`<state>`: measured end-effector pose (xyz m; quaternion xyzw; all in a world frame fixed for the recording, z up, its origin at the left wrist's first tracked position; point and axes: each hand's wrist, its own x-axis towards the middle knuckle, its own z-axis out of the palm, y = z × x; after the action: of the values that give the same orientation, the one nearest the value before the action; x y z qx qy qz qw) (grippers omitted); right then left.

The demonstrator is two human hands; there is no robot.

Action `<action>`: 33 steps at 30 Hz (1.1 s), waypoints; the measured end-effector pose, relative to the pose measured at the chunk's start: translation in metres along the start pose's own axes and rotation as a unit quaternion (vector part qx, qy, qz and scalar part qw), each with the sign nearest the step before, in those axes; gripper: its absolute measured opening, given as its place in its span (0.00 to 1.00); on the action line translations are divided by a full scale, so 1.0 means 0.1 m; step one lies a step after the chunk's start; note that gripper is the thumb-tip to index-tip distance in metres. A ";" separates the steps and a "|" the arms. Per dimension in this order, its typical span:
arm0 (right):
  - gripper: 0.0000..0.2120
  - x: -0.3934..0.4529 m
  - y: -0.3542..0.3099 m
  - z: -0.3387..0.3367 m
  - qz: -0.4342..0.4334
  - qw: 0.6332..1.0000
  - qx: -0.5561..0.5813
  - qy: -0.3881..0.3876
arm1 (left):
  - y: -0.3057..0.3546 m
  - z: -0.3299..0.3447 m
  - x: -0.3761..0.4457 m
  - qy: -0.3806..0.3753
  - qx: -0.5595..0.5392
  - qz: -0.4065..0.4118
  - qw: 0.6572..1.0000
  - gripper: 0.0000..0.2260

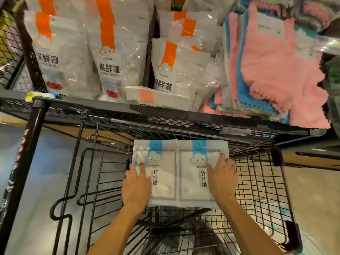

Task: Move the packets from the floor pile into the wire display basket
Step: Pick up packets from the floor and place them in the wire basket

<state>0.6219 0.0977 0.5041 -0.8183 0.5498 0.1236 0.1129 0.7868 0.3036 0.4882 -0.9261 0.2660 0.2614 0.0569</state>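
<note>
**A:** How did those packets look to handle?

**B:** Light and flat, I'd judge. The two blue-striped packets [181, 173] had glossy plastic fronts, so probably slippery, with something soft folded inside, cloth by the look of it. They would bend rather than break. I'd take them by the long outer edges, or press flat on the faces and slide.

**A:** Where were they?

**B:** Side by side in the wire basket [257, 181], inner edges touching, tops toward the back, under the shelf [82, 105] that held the orange-striped bags [108, 52] and the pink and blue cloths [272, 70]. More layers seemed to lie beneath them, though I couldn't count them.

**A:** And the hands?

**B:** The left hand [137, 186] lay flat on the left packet near its outer edge, fingers [142, 170] straight and a little spread, pointing toward the back. The right hand [223, 178] mirrored it on the right packet, fingers slightly apart, palm down. Neither hand curled round anything; both pressed or rested on the faces.

**A:** So squaring them up?

**B:** That was my guess. The floor pile wasn't clearly visible.
</note>
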 end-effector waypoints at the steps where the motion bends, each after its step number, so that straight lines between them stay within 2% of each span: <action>1: 0.27 0.01 0.02 -0.01 -0.012 1.000 -0.027 0.008 | 0.00 -0.03 -0.01 0.003 0.012 0.004 1.000 0.28; 4: 0.28 0.03 0.11 -0.12 -0.061 0.996 -0.061 0.025 | 0.03 -0.19 -0.10 0.039 0.023 0.013 0.999 0.28; 10: 0.29 -0.02 0.29 -0.53 -0.154 0.986 -0.035 0.047 | 0.15 -0.64 -0.48 0.109 0.014 0.009 0.994 0.28; 15: 0.33 -0.12 0.46 -1.05 -0.211 0.976 -0.023 0.057 | 0.30 -1.02 -0.99 0.160 0.015 -0.025 0.987 0.29; 22: 0.33 -0.42 0.69 -1.79 -0.269 0.960 -0.002 0.076 | 0.57 -1.48 -1.75 0.241 0.020 -0.031 0.970 0.27; 28: 0.34 -0.82 0.99 -2.37 -0.263 0.962 0.014 0.076 | 0.86 -1.83 -2.24 0.283 0.016 0.006 0.959 0.27; 33: 0.34 -1.26 1.38 -2.67 -0.217 0.967 0.028 0.129 | 1.05 -2.08 -2.49 0.276 0.014 0.073 0.958 0.29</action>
<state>0.4685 0.0711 0.7902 -0.9235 0.3725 -0.0258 0.0876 0.6468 0.2781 0.7979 -0.9394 0.3420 -0.0052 -0.0248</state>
